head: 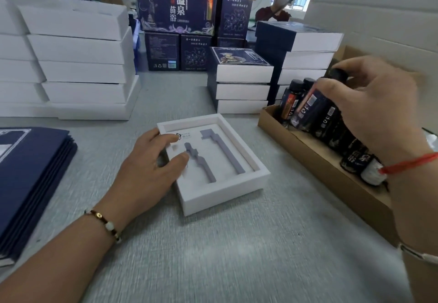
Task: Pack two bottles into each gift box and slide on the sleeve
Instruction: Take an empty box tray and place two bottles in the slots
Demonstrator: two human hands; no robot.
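At frame centre the left hand (147, 167) rests relaxed fingers (166, 137) on the empty gift box (220, 160), while at right the right hand (374, 108) grips a dark bottle (315, 110) in the cardboard tray (320, 160).

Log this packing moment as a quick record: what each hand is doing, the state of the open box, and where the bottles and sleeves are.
left hand: rests on the open gift box, fingers on its insert
right hand: grips a dark bottle over the cardboard tray
gift box slots: both empty
tray: more dark bottles in a row
flat blue sleeves: stacked at far left
finished boxes: stacked behind
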